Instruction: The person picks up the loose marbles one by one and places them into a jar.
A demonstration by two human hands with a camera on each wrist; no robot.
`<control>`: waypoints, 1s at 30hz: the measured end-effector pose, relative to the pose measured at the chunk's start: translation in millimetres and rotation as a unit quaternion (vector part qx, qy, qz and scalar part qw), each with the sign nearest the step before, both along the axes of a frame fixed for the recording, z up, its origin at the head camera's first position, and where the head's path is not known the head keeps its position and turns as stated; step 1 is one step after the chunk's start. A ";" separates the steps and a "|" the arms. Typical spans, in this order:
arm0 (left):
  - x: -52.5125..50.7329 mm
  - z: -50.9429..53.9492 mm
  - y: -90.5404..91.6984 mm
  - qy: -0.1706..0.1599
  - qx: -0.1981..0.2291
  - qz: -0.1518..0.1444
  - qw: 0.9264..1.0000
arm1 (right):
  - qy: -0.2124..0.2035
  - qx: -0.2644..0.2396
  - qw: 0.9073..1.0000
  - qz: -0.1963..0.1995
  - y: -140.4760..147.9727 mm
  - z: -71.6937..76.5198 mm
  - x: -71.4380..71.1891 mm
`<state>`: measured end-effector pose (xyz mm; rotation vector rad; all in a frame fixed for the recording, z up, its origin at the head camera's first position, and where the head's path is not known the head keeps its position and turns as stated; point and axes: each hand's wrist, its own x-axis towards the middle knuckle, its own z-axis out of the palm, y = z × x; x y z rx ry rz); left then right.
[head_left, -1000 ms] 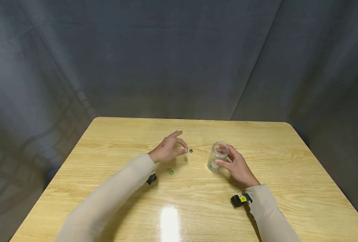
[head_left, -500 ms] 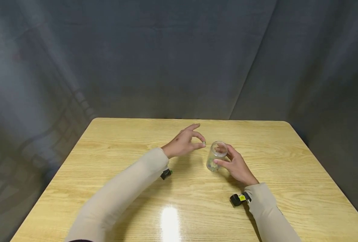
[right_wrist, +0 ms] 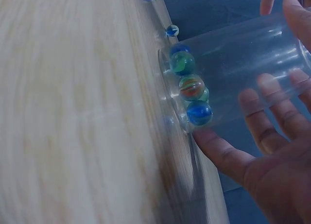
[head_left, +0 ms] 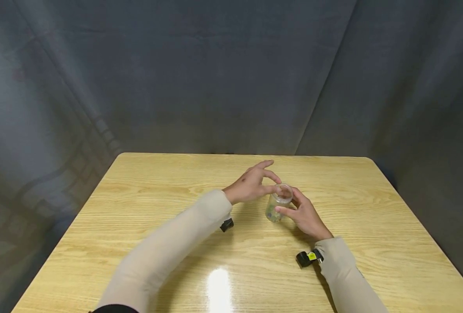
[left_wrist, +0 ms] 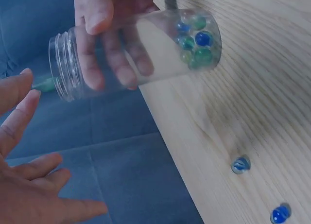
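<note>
A clear jar [head_left: 272, 209] stands on the table, with several blue and green marbles [left_wrist: 199, 44] at its bottom. My right hand [head_left: 309, 219] grips it from the right, fingers and thumb around its side. My left hand [head_left: 251, 184] is at the jar's mouth, thumb and index finger parted and the other fingers extended. A blurred green marble [left_wrist: 46, 84] is in the air at the mouth in the left wrist view, just off the left fingertips. Two blue-patterned marbles, one nearer the jar [left_wrist: 240, 164] and one farther away [left_wrist: 280, 213], lie on the table.
The wooden table [head_left: 168, 174] has a dark curtain [head_left: 215, 78] behind it. A small black camera hangs under each wrist, the left one [head_left: 227, 224] above the tabletop and the right one [head_left: 304, 259] close to it. In the head view my left arm and hand hide the loose marbles.
My left hand has carried a marble rightward to the jar's mouth and parted its fingers, letting it go. The right hand has kept its grip on the jar with hardly any movement.
</note>
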<state>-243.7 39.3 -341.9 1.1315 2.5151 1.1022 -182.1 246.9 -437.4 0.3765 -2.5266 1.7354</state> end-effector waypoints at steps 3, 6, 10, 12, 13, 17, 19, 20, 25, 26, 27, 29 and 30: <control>1.6 0.7 -0.4 0.000 -0.006 -0.001 1.000 | 0.002 0.000 1.000 0.004 -0.1 -0.5 -0.1; 1.6 -0.1 -5.3 -0.004 -0.010 0.006 1.000 | 0.005 0.002 1.000 0.005 -0.4 -0.1 -0.1; -1.0 -4.9 -15.1 -0.021 -0.011 0.013 1.000 | 0.004 0.006 1.000 0.000 0.1 1.1 0.7; -2.1 -8.1 -21.0 -0.030 -0.012 0.018 0.999 | 0.003 0.007 1.000 -0.001 0.5 1.6 1.0; -2.4 -9.7 -24.1 -0.033 -0.014 0.020 0.999 | 0.002 0.007 1.000 -0.001 0.5 1.7 1.0; -2.9 -16.0 -36.4 -0.048 -0.014 0.033 0.998 | 0.009 0.006 1.000 0.001 1.0 1.5 0.7; -3.2 -19.5 -42.3 -0.059 -0.013 0.040 0.997 | 0.012 0.006 1.000 -0.002 1.4 1.2 1.0; -3.2 -21.3 -45.2 -0.064 -0.014 0.043 0.997 | 0.014 0.009 1.000 -0.003 1.7 1.0 1.1; -1.6 -27.7 -60.1 -0.069 -0.024 0.050 0.996 | 0.017 0.013 1.000 -0.010 1.8 1.4 2.2; -1.0 -28.5 -63.1 -0.070 -0.025 0.049 0.996 | 0.017 0.013 1.000 -0.010 1.8 1.4 2.3; -0.3 -29.3 -65.9 -0.072 -0.025 0.049 0.996 | 0.015 0.011 1.000 -0.012 1.8 1.5 2.5; 1.1 -31.5 -71.8 -0.076 -0.026 0.049 0.996 | 0.013 0.009 1.000 -0.012 1.7 1.4 2.7; 2.0 -32.8 -74.8 -0.081 -0.026 0.050 0.995 | 0.012 0.009 1.000 -0.011 1.9 1.3 2.8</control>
